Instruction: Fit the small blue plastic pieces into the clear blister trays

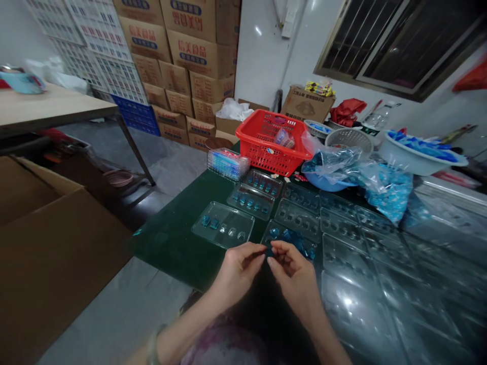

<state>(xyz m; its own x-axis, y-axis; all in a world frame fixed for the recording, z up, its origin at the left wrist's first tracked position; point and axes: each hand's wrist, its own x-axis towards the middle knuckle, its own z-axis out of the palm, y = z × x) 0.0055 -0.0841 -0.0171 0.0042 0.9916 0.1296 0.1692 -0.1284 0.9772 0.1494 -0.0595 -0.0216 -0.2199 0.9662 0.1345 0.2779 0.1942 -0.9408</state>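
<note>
My left hand (pixel 240 266) and my right hand (pixel 294 271) meet fingertip to fingertip above the near edge of the green table. Both pinch at a small dark bluish thing, mostly hidden by the fingers. Just beyond them a clear plastic tray (pixel 268 230) holds a loose heap of small translucent blue pieces (pixel 291 237). Left of my hands lies another clear tray (pixel 200 227) with two blue pieces (pixel 214 224) in its row of moulded slots; the other slots show only clear plastic. Behind it, two trays (pixel 251 201) carry full rows of blue pieces.
Many clear trays (pixel 352 299) cover the table's right side. At the back stand a red basket (pixel 262 152), a stack of filled clear packs (pixel 228 163), a blue basin (pixel 327 182) and plastic bags (pixel 391 190). An open cardboard box (pixel 64 243) is at far left.
</note>
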